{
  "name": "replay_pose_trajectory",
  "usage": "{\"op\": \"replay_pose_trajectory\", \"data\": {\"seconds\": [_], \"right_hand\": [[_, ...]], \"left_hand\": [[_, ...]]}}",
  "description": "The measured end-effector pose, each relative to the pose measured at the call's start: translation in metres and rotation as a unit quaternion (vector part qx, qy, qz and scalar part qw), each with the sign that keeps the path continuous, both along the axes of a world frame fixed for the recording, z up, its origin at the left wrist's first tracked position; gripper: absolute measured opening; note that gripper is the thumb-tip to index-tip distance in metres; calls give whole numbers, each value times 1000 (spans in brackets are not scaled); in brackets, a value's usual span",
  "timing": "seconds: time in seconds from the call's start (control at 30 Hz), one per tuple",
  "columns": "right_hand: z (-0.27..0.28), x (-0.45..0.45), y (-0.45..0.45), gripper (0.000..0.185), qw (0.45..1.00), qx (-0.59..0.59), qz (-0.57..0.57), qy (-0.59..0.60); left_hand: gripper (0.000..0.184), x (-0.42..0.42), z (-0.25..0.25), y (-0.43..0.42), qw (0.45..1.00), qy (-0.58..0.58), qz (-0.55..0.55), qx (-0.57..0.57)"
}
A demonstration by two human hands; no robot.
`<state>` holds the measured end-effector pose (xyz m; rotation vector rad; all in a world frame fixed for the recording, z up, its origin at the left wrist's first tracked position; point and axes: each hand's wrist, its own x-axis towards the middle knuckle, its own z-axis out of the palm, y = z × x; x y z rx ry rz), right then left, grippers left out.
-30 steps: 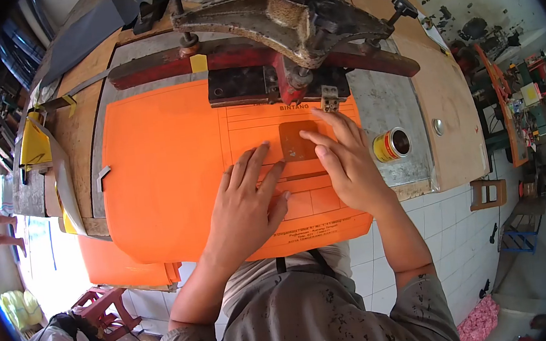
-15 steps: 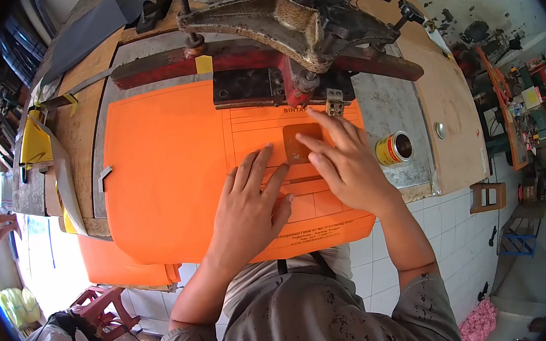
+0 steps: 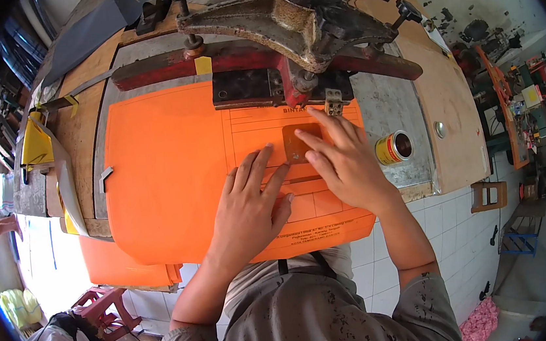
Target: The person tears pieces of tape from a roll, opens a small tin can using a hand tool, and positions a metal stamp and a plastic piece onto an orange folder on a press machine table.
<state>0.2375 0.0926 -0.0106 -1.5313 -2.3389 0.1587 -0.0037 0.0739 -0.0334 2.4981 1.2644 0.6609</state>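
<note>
A large orange printed sheet lies flat under a metal press with a red crossbar. On the sheet's right half sits a small brown square plate, partly covered by fingers. My left hand rests palm-down on the sheet left of the plate, fingers extended, its index fingertip near the plate's lower corner. My right hand lies over the plate's right side with spread fingers; one fingertip touches or hovers just over it. Neither hand grips anything.
An open yellow-and-red tin stands right of my right hand. A small metal block is at the sheet's upper edge. A folded white-and-black strip lies at its left edge. Another person's hand shows at far left, by orange material.
My hands stay almost still, the right thumb shifting very slightly. At far left, the other person's hand and the orange piece have changed position.
</note>
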Motion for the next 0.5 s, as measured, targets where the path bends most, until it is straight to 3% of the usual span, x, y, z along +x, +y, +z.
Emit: {"op": "replay_pose_trajectory", "data": {"seconds": [0.1, 0.23, 0.5], "right_hand": [[0, -3, -2, 42, 999, -10, 43, 32], [-3, -5, 9, 43, 1000, -21, 1, 19], [-6, -10, 11, 44, 1000, 5, 21, 7]], "left_hand": [[49, 0, 0, 0, 1000, -1, -2, 6], [49, 1, 1, -1, 1000, 5, 1, 10], [49, 0, -2, -1, 1000, -13, 2, -11]]}}
